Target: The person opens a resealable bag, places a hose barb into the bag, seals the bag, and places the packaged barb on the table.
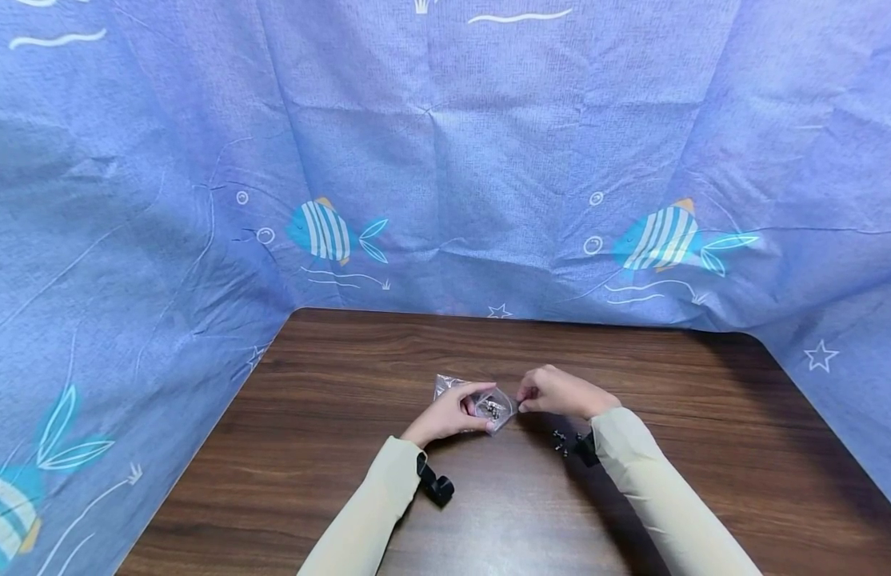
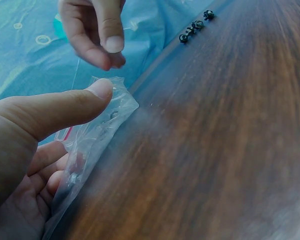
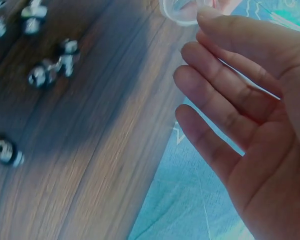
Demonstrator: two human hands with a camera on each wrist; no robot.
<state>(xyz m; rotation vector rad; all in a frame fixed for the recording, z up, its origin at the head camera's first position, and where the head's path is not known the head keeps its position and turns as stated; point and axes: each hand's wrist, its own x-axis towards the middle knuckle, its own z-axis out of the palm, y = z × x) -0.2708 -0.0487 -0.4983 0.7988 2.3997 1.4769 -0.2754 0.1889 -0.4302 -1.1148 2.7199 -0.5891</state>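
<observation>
My left hand (image 1: 449,412) grips a clear plastic zip bag (image 2: 97,132) between thumb and curled fingers. The bag's mouth gapes toward the right, and small metal screws (image 1: 493,410) lie inside. My right hand (image 1: 564,392) is at this mouth, thumb and index finger drawn together; a small dark spot shows by the fingertips in the head view. In the right wrist view its thumb tip overlaps the bag's rim (image 3: 177,21), while the other fingers are loosely bent. I cannot tell whether those fingertips pinch anything.
Several loose dark screws with washers (image 3: 40,75) lie on the brown wooden table (image 1: 359,352), near the right wrist. Black wrist cameras (image 1: 438,488) hang under both sleeves. A blue fish-print cloth (image 1: 503,160) stands behind the table's far edge.
</observation>
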